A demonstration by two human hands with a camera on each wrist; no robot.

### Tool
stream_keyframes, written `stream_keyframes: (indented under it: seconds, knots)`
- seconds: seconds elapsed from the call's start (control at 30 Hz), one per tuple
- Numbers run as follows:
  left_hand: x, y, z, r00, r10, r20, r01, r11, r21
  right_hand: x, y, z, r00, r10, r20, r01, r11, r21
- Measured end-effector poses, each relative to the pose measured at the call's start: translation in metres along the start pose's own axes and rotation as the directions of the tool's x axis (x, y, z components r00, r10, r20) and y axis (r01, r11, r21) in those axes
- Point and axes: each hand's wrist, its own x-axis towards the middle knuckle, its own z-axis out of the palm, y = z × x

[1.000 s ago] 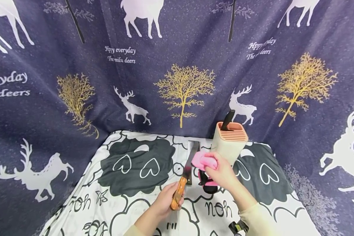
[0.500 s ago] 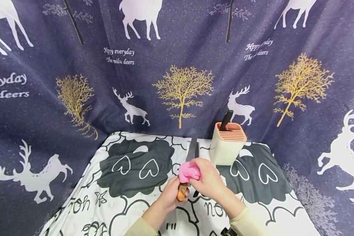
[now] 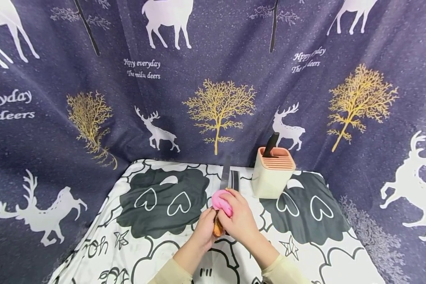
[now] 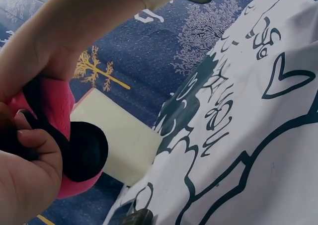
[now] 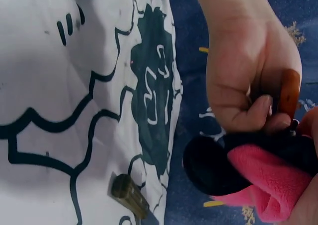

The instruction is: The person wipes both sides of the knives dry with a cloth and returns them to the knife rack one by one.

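In the head view my left hand [image 3: 202, 229] grips the wooden handle of a knife [image 3: 225, 175], its long blade pointing away from me. My right hand [image 3: 242, 219] holds a fuzzy pink cloth [image 3: 221, 201] against the knife where blade meets handle. Black parts of this cloth hang down in both wrist views, one of them a rounded black flap [image 4: 85, 150]. The left fingers curl round the handle in the right wrist view, where its orange-brown end [image 5: 289, 93] shows. Behind the hands lies a second knife [image 3: 236, 181] on the tablecloth, partly hidden.
A cream knife block [image 3: 272, 179] with an orange slotted top stands at the back right, a black-handled knife [image 3: 271, 145] in it. A black-and-white patterned cloth [image 3: 142, 256] covers the table. Behind it hangs a dark blue curtain [image 3: 184, 130] with deer and trees.
My right hand has brought the pink cloth left and down from beside the blade onto the knife near its handle. The held knife's tip has risen and swung slightly left.
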Motion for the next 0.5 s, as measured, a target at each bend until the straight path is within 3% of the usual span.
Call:
stream_keyframes:
  seconds: [0.13, 0.27, 0.5]
  knots:
    - [0.0022, 0.0006, 0.0007, 0.999, 0.008, -0.049, -0.008, 1.0, -0.002, 0.0014, 0.0024, -0.001, 0.999, -0.034, 0.005, 0.034, 0.999, -0.005]
    - [0.0045, 0.0012, -0.0023, 0.997, 0.008, -0.074, -0.012, 0.999, -0.048, 0.0018, 0.0031, -0.0031, 0.991, -0.123, 0.06, 0.125, 0.992, -0.029]
    - [0.0078, 0.0022, -0.004, 0.996, 0.011, -0.092, -0.023, 0.992, -0.125, 0.0048, -0.0018, -0.0097, 0.942, -0.288, 0.169, 0.31, 0.944, -0.116]
